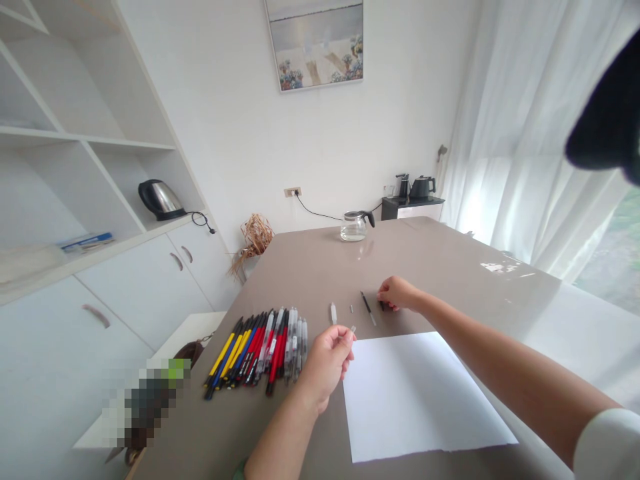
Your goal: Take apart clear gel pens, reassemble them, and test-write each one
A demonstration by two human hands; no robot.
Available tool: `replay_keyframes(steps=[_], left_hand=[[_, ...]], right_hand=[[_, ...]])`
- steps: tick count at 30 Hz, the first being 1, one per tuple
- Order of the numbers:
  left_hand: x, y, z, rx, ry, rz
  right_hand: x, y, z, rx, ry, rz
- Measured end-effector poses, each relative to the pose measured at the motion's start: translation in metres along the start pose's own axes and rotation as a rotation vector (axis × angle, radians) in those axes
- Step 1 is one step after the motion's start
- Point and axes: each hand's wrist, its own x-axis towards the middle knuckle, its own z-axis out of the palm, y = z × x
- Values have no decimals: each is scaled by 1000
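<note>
— What is the left hand (327, 363) doing?

— It is curled up, and its fingertips pinch a tiny clear pen part (353, 329). It holds it just above the brown table (450, 267), near the corner of the white paper (415, 393).

— And the right hand (397, 293)?

— It reaches farther out. Its fingers are bent down on a small dark piece (382, 306) on the table. I cannot tell if it grips the piece or only touches it.

— What lies between the hands?

— A thin black refill (369, 308) lies just beside the right hand. Near it is a tiny bit (351, 309), and then a clear pen cap (333, 313).

— Where are the other pens?

— A row of pens (257, 350) lies left of the left hand. Some are yellow, blue, red and clear.

— Anything far away?

— A glass pot (356, 225) stands at the far end of the table.
</note>
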Motion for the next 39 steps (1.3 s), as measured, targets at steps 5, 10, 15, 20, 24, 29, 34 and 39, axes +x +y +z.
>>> replay_keyframes(steps=[5, 10, 15, 20, 24, 29, 34, 39], left_hand=[[0, -1, -1, -28, -2, 18], [-1, 1, 1, -20, -6, 5], [-2, 6, 3, 11, -20, -6], [-3, 6, 4, 21, -18, -8], [-1, 2, 2, -1, 19, -10], [-1, 1, 1, -30, 22, -9], [-2, 2, 2, -16, 23, -20], [-1, 1, 2, -19, 15, -20]], right_hand=[[-64, -26, 7, 172, 36, -227], [-115, -37, 29, 391, -173, -248], [-115, -33, 44, 551, -207, -227], [-113, -30, 46, 610, -207, -259], [-86, -23, 13, 473, -219, -192], [-23, 0, -41, -87, -168, 92], [11, 20, -42, -266, -213, 194], [22, 28, -29, -379, -250, 227]])
